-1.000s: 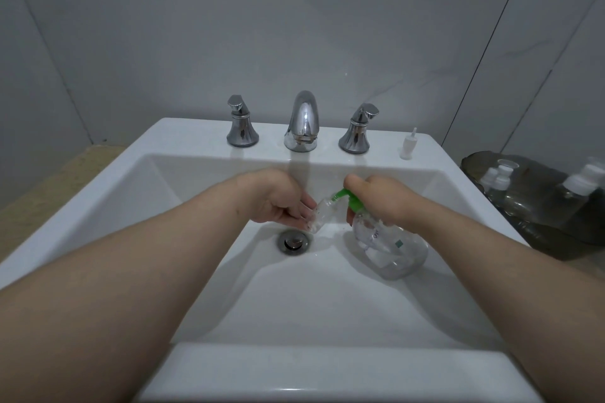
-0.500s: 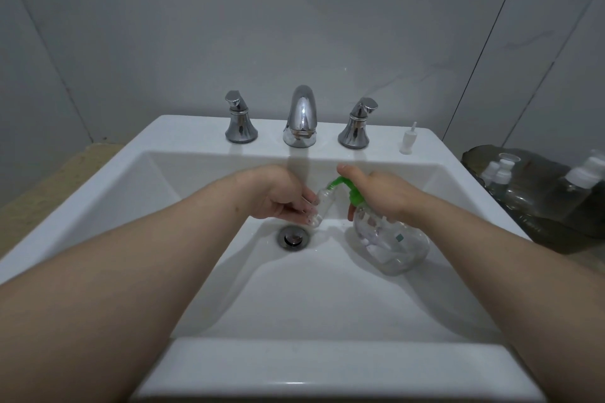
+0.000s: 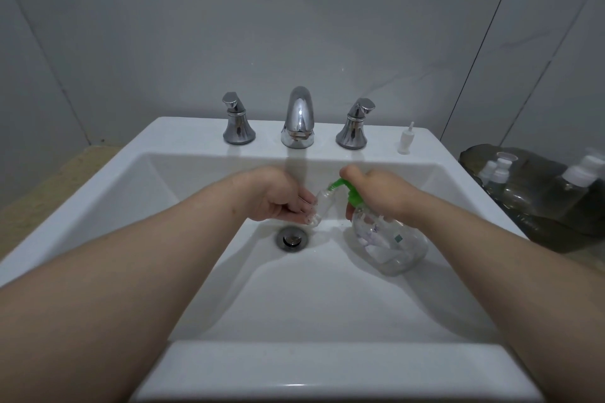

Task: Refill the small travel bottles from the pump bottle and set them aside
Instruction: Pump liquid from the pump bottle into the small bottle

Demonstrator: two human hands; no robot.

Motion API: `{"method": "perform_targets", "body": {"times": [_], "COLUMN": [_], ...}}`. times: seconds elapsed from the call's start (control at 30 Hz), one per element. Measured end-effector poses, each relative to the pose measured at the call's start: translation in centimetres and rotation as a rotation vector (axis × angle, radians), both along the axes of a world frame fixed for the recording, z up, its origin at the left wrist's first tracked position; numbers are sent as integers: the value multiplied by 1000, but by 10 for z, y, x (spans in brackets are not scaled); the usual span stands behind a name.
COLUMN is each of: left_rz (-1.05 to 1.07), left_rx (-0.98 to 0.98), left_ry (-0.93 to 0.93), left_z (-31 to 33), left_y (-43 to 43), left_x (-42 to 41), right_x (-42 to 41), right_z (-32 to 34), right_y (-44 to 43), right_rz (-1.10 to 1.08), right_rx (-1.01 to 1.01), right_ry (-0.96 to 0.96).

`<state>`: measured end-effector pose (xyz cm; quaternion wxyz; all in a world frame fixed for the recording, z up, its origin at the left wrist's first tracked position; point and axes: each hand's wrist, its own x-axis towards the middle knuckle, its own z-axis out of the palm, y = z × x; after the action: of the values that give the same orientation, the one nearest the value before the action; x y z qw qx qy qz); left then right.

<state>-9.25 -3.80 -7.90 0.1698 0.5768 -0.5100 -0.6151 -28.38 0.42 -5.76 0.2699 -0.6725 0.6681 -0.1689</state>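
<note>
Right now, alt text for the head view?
Over a white sink, the left hand holds a small clear travel bottle at the green nozzle of a pump bottle gripped by the right hand. More bottles sit on a dark tray at right.

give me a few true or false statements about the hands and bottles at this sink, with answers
1. The left hand holds a small bottle at the green pump nozzle. True.
2. The right hand is empty. False: it grips the pump bottle, thumb on the pump.
3. Water runs from the tap. False: no stream shows.
4. A white cap stands on the sink ledge, right of the tap. True.
</note>
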Motion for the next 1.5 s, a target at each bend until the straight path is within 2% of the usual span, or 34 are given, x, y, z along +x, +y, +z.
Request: {"method": "perform_targets", "body": {"times": [0.53,1.13,1.5], "left_rz": [-8,-78,-92], "left_rx": [-36,-75,-93], "left_ry": [-58,-91,-53], "left_z": [-3,3,0], "left_y": [3,12,8], "left_x": [-2,-5,-3], "right_x": [-1,-8,-9], "right_z": [-3,-7,-9], "right_y": [-4,-7,-10], "right_rz": [-22,-45,-33], "right_rx": [24,29,18], "right_ry": [29,-27,-14]}}
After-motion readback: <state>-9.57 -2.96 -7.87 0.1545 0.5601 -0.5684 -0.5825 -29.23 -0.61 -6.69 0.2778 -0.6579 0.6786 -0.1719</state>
